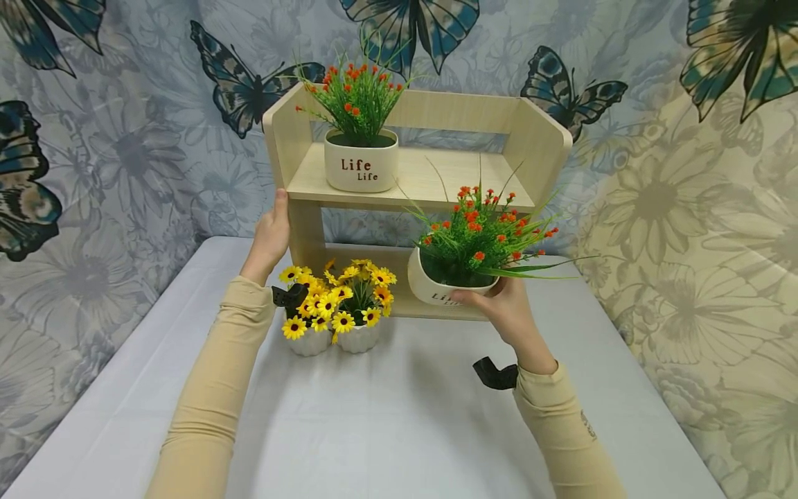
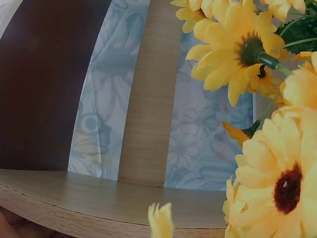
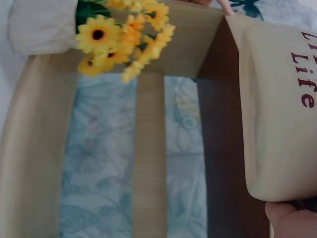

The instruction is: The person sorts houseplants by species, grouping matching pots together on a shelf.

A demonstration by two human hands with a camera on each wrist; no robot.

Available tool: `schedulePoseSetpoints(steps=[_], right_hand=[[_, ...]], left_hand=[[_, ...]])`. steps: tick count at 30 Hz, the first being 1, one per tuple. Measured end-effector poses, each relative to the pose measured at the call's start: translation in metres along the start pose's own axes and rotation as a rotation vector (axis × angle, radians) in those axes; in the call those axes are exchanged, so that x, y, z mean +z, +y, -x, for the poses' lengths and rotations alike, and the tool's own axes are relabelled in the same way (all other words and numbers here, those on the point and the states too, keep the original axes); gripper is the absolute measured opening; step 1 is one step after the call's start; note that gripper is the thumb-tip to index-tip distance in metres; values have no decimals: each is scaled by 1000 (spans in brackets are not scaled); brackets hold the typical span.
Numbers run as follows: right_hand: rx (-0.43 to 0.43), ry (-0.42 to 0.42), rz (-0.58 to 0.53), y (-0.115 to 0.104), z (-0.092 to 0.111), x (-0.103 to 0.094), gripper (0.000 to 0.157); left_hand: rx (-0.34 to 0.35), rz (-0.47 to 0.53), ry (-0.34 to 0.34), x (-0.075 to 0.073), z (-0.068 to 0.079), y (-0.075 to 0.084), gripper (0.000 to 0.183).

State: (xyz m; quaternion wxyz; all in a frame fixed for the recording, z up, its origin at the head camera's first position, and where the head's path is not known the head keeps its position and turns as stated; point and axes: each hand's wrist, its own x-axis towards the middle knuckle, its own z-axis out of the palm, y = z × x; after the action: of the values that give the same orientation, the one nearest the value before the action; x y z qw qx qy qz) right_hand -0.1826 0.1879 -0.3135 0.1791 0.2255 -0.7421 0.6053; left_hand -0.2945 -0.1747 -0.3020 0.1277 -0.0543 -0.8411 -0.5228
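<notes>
My right hand point(image 1: 508, 315) grips a white oval flowerpot point(image 1: 430, 281) marked "Life" from below and the side, thumb on its front. The pot, with a red-flowered grassy plant point(image 1: 480, 229), is tilted and held off the table in front of a two-tier wooden shelf point(image 1: 461, 173). Against the shelf's left side panel rests my left hand point(image 1: 271, 232), its far fingers partly hidden. A matching white pot point(image 1: 361, 166) with red flowers stands upright on the upper tier, to the left. In the right wrist view the held pot point(image 3: 280, 114) fills the right side.
Two small white pots point(image 1: 359, 338) of yellow daisies point(image 1: 327, 305) stand on the white-covered table point(image 1: 374, 416) before the shelf's lower left. Blooms point(image 2: 277, 188) crowd the left wrist view. Butterfly-patterned cloth point(image 1: 149, 138) hangs behind and beside the table.
</notes>
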Motion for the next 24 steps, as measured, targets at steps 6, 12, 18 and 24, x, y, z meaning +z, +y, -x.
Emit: schedulePoseSetpoints(steps=[6, 12, 18, 24], right_hand=[[-56, 46, -21, -15, -16, -7, 84], [-74, 76, -63, -24, -27, -13, 80], [-48, 94, -106, -26, -39, -19, 79], [-41, 103, -157, -26, -53, -24, 76]], left_hand=[[3, 11, 9, 0, 0, -1, 85], [8, 7, 6, 0, 0, -1, 84], [-10, 6, 7, 1, 1, -1, 87], [-4, 1, 5, 0, 2, -1, 85]])
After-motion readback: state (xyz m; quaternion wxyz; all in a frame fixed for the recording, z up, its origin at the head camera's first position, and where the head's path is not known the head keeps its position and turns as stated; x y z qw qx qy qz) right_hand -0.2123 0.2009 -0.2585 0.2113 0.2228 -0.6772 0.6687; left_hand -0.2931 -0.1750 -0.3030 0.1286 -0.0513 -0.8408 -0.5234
